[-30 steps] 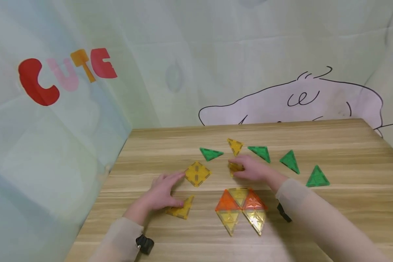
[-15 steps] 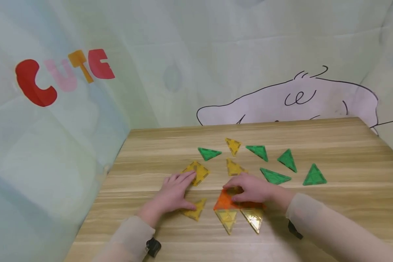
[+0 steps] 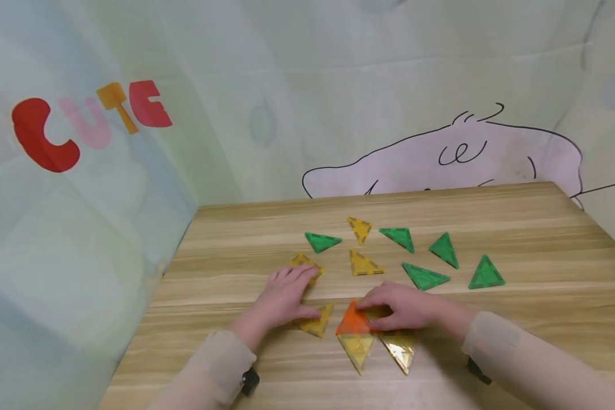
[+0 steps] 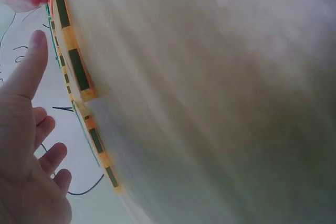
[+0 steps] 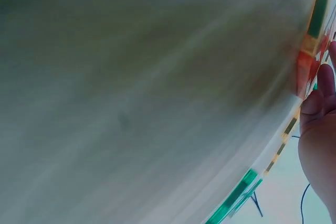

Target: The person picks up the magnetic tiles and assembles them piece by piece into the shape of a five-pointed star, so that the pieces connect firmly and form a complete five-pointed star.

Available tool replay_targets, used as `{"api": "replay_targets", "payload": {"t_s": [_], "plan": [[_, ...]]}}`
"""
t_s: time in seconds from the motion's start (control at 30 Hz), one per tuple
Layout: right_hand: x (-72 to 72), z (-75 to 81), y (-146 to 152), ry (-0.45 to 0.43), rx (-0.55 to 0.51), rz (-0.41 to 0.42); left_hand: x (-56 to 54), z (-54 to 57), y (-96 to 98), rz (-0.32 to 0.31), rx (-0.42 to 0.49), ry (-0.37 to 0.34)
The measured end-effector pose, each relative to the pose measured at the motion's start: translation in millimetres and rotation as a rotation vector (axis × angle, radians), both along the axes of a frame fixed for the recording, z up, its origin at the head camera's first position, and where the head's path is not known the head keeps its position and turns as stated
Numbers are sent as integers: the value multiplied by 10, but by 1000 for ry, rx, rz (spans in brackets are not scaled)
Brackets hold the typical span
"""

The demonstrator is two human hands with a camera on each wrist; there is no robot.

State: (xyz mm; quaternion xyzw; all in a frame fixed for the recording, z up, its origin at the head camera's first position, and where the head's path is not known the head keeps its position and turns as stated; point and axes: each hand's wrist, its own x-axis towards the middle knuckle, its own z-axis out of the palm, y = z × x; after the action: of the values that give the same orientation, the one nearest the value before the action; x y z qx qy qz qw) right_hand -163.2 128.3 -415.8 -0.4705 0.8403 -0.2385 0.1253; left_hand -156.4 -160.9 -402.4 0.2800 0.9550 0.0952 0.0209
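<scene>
My left hand [image 3: 282,302] lies with fingers spread over two yellow magnetic tiles. Its fingers rest on a yellow diamond-set tile [image 3: 299,260], and the thumb touches a yellow triangle tile [image 3: 320,323]. In the left wrist view, the left hand [image 4: 26,145] has its thumb stretched out beside yellow tile edges [image 4: 71,40]. My right hand [image 3: 402,306] presses on a flat cluster, thumb and fingertips on its upper tiles. Of that cluster I see an orange triangle [image 3: 353,320], a yellow triangle [image 3: 356,350] and a shiny yellow triangle [image 3: 400,348]; the hand hides the rest.
Beyond the hands lie two yellow triangles, one nearer [image 3: 364,264] and one farther [image 3: 360,229]. Several green triangles, such as a left one [image 3: 322,242] and a right one [image 3: 486,274], are scattered on the wooden table [image 3: 246,228]. A printed cloth [image 3: 236,114] hangs behind.
My right hand has moved from the nearer yellow triangle back onto the cluster, uncovering a green triangle. The left hand has slid its lower yellow triangle rightward, closer to the cluster.
</scene>
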Motion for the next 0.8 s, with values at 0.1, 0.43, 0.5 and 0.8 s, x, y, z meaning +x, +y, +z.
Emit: {"api": "replay_targets", "payload": {"t_s": [0.1, 0.43, 0.5, 0.8], "plan": [[44, 5, 96, -36, 12, -43, 24, 2, 11, 9, 55, -17], [-94, 100, 174, -191, -83, -249, 156, -6, 31, 27, 246, -166], [-173, 121, 110, -212, -92, -269, 182, -13, 29, 49, 286, -206], [-422, 132, -29, -184, -32, -321, 297, -9, 17, 129, 412, -389]]}}
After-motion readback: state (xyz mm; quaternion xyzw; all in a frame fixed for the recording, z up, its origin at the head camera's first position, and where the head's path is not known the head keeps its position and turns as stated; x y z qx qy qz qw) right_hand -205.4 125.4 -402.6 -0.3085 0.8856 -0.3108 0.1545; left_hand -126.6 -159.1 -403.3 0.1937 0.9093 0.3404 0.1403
